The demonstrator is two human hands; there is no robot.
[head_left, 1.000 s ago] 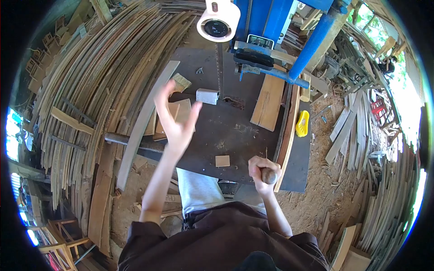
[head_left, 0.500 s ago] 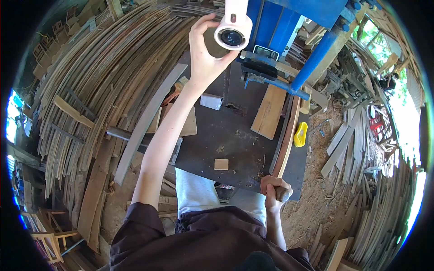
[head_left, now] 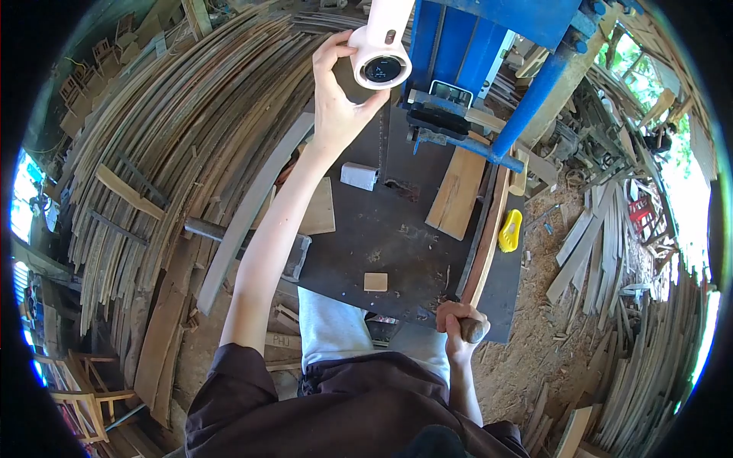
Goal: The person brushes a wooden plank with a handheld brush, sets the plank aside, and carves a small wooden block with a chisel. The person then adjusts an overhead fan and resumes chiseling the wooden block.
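My left hand (head_left: 342, 107) is raised at the top centre, its fingers and thumb around the round end of a white device (head_left: 382, 69) with a dark round display. Near the front right edge of the dark table (head_left: 405, 259), my right hand (head_left: 461, 324) is closed around a rounded wooden handle (head_left: 473, 330). A long curved wood strip (head_left: 489, 244) runs back from that hand. On the table lie a small wooden block (head_left: 375, 282), a wide board (head_left: 458, 195) and a white-grey block (head_left: 359, 176).
A blue machine (head_left: 473, 46) with a blue post (head_left: 534, 99) rises behind the table. A yellow object (head_left: 510, 230) sits at the table's right edge. Stacked wood strips (head_left: 175, 130) fill the left; more planks (head_left: 595, 237) lie at the right.
My left hand and the white device have shifted slightly left in view. My right hand still holds the handle, with little movement.
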